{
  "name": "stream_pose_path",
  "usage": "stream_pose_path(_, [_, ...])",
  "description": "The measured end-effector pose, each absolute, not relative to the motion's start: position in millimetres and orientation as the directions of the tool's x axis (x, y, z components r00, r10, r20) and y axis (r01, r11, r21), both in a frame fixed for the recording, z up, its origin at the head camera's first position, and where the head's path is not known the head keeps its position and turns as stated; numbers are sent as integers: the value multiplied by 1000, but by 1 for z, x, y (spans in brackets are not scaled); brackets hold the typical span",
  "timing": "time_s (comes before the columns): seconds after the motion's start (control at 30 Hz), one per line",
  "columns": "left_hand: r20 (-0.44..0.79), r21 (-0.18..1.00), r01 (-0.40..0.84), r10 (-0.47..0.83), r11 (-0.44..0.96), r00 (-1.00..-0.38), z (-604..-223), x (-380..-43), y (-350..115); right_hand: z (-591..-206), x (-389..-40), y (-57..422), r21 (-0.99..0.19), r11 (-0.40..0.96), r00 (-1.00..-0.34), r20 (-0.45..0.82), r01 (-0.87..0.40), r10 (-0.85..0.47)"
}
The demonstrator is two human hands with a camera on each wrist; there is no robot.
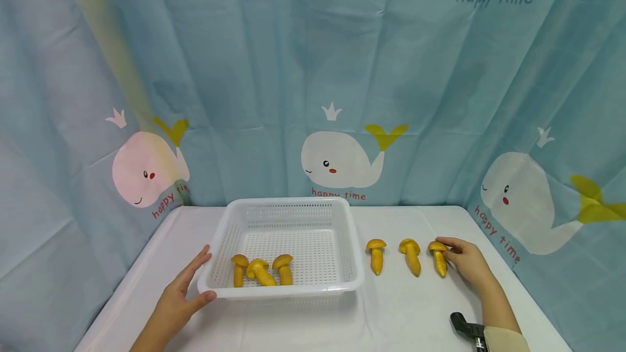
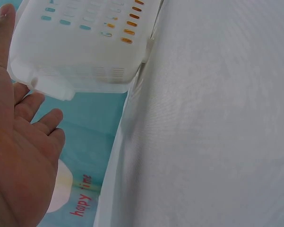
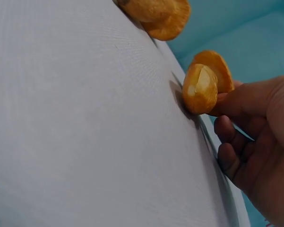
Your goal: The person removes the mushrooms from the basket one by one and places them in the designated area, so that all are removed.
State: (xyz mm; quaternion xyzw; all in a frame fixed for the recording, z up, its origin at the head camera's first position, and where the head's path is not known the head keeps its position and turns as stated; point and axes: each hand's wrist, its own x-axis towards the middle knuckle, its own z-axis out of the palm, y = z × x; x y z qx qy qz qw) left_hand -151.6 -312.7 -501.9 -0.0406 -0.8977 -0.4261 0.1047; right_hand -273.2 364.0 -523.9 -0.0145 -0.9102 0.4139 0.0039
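In the head view a white plastic basket stands left of the middle of the table, with three yellow-brown mushrooms lying at its front left. My left hand spreads thumb and fingers at the basket's front left corner, its fingers fairly straight. The left wrist view shows that hand beside the slotted basket wall. On the right my right hand pinches the rightmost mushroom, which lies on the table. Up close, the same mushroom meets the thumb and finger of my right hand; part of their contact is hidden.
Two more mushrooms lie between basket and right hand: one nearer the basket, another in the middle. A white cloth covers the table. Blue curtains with whale prints close off the back and sides. A black device sits by the right sleeve.
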Motion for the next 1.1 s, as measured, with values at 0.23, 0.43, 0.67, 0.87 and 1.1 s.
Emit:
stream_pose_path(0.23, [203, 766, 144, -23, 627, -979, -502, -152, -312, -521, -273, 364, -734, 678, -999, -11, 31, 33])
stream_pose_path(0.43, [214, 764, 158, -15, 626, -977, -503, -152, -314, -521, -273, 364, -733, 677, -998, -28, 56, 53])
stream_pose_path(0.67, [232, 761, 178, -5, 624, -973, -504, -151, -314, -517, -271, 365, -693, 721, -999, 22, 10, 35])
stream_pose_path(0.87, [223, 763, 172, -4, 623, -975, -504, -151, -314, -503, -269, 365, -625, 781, -995, 77, -5, 56])
stream_pose_path(1.1, [191, 769, 139, -16, 624, -982, -501, -153, -313, -480, -262, 354, -634, 773, -982, 164, -30, 96])
